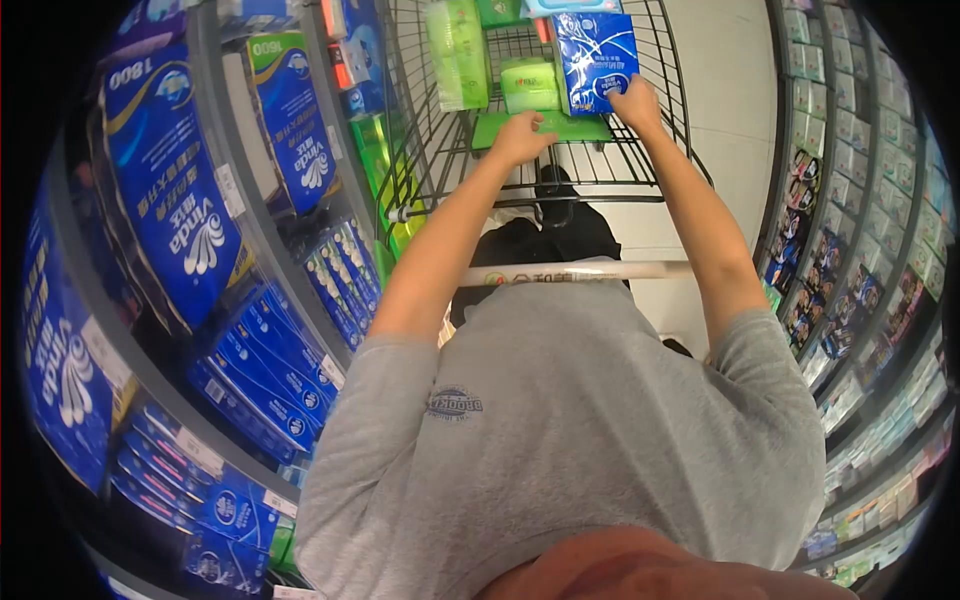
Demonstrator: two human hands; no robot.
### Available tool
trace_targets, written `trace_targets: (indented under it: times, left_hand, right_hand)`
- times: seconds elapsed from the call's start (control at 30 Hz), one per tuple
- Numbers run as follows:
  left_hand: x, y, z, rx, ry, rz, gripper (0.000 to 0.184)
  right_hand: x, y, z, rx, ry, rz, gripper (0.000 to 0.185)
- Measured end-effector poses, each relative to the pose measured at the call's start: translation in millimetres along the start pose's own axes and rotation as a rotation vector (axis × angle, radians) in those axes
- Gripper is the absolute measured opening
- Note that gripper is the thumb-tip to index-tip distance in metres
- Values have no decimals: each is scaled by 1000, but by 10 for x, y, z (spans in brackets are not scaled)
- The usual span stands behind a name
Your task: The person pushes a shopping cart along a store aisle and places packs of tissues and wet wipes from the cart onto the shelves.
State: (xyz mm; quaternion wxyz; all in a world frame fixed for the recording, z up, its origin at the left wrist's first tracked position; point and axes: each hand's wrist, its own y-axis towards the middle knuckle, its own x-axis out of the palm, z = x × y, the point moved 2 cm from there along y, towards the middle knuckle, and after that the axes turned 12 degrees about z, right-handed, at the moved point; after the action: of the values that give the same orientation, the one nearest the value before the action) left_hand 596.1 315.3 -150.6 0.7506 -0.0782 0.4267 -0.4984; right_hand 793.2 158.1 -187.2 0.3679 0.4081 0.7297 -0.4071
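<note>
Both arms reach forward into a wire shopping cart (690, 130). My right hand (637, 104) grips the lower right corner of a blue Vinda pack (597, 60), which stands in the cart. To its left, my left hand (524, 138) is held over the near part of the cart with its fingers apart and nothing in them. Just beyond that hand lies a small green pack (531, 86). A taller light-green pack (458, 55) stands at the cart's left side. Under my hands is a flat green panel (580, 128).
The cart's handle (650, 270) crosses in front of my grey shirt. Shelves on the left hold large blue Vinda packs (170, 170) and smaller blue packs (275, 365). Shelves of small packaged goods (850, 200) line the right side, beyond a pale tiled floor (735, 130).
</note>
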Motion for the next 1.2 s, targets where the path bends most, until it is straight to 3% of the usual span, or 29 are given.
trace_targets:
  times: [0.07, 0.13, 0.23, 0.27, 0.3, 0.4, 0.53, 0.63, 0.7, 0.77, 0.83, 0.87, 0.9, 0.97, 1.0, 1.03, 1.2]
  left_hand:
    - [188, 236, -53, -112, -2, -83, 66]
    - [423, 481, -148, -132, -70, -17, 77]
    - [662, 763, -91, -171, -165, 52, 80]
    - [735, 836, -50, -200, -373, 61, 77]
    - [776, 887, -21, -179, -670, -75, 71]
    - [663, 917, 13, -336, -491, 55, 59]
    - [793, 932, -247, -322, -567, 18, 45]
    - [715, 839, -265, -314, -566, 77, 50]
    - [481, 626, -106, -408, -528, 273, 62]
    - [143, 401, 84, -471, -744, 270, 58]
    - [-112, 290, 58, -415, -622, 330, 56]
    - [-325, 192, 91, -395, -662, 219, 56]
    - [-649, -49, 272, -395, -650, 197, 52]
    - [-855, -240, 102, -354, -565, 350, 50]
    - [-1186, -511, 229, -295, -626, 247, 54]
    - [-1346, -742, 216, -356, -630, 436, 59]
    - [-1919, -1598, 56, -286, -788, 801, 72]
  right_hand:
    - [100, 21, -4, 44, -5, 53, 59]
    - [87, 27, -106, 105, -13, 107, 67]
    - [76, 28, -145, 180, 1, 146, 62]
    - [80, 47, -125, 196, 13, 137, 61]
    - [59, 76, -114, 210, 24, 133, 61]
    - [60, 64, -101, 216, -43, 92, 65]
    - [120, 62, -75, 294, 110, 18, 64]
    - [-69, -39, -226, 294, 212, 21, 66]
    - [-217, -116, -346, 258, 139, -24, 65]
    - [-402, -310, -431, 150, 377, -98, 64]
    - [-289, -458, -308, 99, 447, -111, 66]
    - [-274, -558, -294, 73, 515, -128, 65]
    - [-319, -703, -379, 180, 652, -259, 58]
    - [-589, -1023, -710, 200, 815, -384, 38]
    - [-578, -1122, -794, 210, 907, -429, 35]
    - [-569, -1222, -931, 244, 965, -459, 34]
    - [-836, -1696, -1962, 94, 1077, -909, 60]
